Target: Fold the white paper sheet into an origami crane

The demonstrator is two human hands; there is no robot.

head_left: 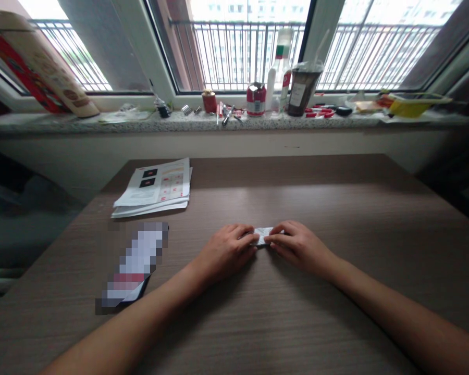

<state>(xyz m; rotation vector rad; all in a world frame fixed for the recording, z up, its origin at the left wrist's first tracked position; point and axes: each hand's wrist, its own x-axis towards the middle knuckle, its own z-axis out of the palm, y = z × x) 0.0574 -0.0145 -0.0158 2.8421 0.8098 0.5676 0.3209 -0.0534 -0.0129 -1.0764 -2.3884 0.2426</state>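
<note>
A small folded piece of white paper [263,234] lies on the brown wooden table [336,208] between both hands. My left hand [225,251] rests on the table with its fingertips curled and pressed onto the paper's left end. My right hand [297,246] pinches the paper's right end with fingers drawn together. Most of the paper is hidden under the fingers.
A stack of printed sheets [156,188] lies at the table's far left. A blurred flat object [135,265] lies near my left forearm. The windowsill [101,124] behind holds a red can [256,99], a dark drink cup [301,88], bottles, small tools and a yellow tray [412,105].
</note>
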